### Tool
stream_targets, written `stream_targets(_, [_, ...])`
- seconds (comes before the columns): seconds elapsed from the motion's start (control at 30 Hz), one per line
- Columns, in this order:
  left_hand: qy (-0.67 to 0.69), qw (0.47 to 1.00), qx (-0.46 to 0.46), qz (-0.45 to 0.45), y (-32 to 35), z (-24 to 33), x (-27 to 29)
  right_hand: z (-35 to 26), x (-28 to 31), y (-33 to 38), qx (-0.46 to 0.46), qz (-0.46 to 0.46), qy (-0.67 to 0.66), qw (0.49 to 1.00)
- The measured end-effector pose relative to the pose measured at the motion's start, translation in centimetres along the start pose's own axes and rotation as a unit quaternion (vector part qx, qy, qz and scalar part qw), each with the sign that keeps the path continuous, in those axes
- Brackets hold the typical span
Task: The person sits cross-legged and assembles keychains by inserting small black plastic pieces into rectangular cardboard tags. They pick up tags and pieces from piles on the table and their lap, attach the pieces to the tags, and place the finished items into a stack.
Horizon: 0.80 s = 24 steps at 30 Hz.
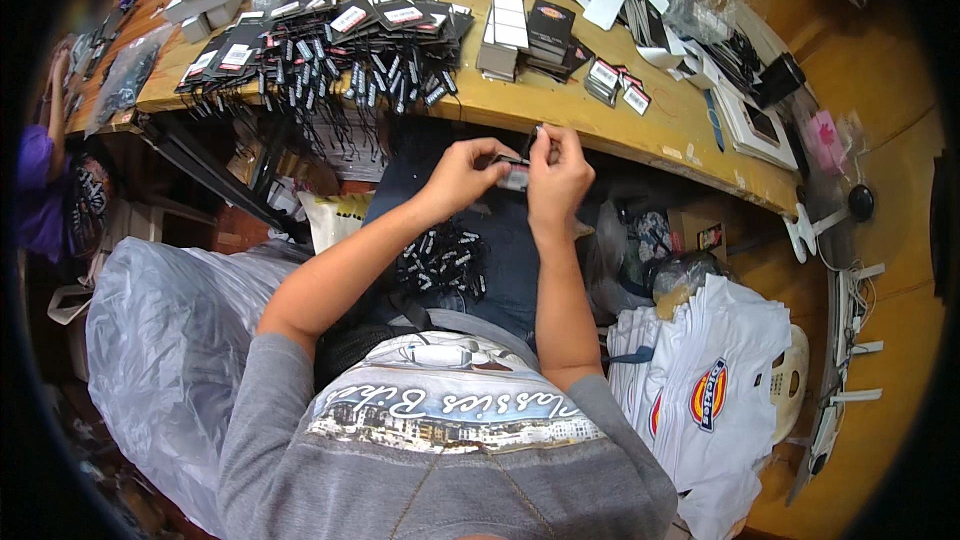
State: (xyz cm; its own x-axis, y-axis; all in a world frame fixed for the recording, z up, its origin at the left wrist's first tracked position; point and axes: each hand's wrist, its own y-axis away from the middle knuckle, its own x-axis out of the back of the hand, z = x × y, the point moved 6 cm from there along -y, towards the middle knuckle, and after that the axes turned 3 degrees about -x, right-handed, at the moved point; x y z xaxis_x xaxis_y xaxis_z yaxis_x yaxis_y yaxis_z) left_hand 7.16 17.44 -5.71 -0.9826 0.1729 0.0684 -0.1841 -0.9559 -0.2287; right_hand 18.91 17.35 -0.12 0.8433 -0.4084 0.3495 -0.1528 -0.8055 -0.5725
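Note:
In front of the table edge, above my lap, my two hands are close together. My left hand [468, 176] is closed, its thumb and fingers pinching a small hang tag [514, 178] with a pale, pink-edged face. My right hand [560, 175] touches the tag's other side, and its raised thumb and forefinger pinch a thin black tag string [533, 142]. Fingers cover part of both. Below, on the dark cloth over my lap, lies a pile of black tag strings [445, 260] with small pale-marked ends.
Black hang tags [400, 18] with strings hanging over the edge cover the table's [640, 130] left part. Tag stacks [505, 30] and small barcode labels [603, 80] lie farther right. White folded shirts [690, 380] are at my right, a large plastic bag [180, 330] at my left. Another person's purple sleeve [42, 175] shows far left.

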Motion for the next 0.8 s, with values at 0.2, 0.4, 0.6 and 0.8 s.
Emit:
stream_targets(0.2, [-0.104,0.989,-0.095,-0.037,4.1,7.3,1.1,-4.5,3.4,0.8,-0.072,-0.114,-0.226,0.965])
stream_targets(0.4, [-0.362,0.873,-0.314,-0.090,8.4,14.5,1.7,-10.7,5.7,3.0,0.110,-0.151,-0.223,0.957])
stream_targets(0.6, [-0.401,0.763,-0.347,0.370,12.4,19.7,14.3,-17.0,6.1,6.3,0.392,-0.224,-0.007,0.892])
stream_targets(0.8, [-0.127,0.681,-0.331,0.641,16.8,18.3,29.5,-12.8,6.4,5.0,0.280,-0.216,-0.050,0.934])
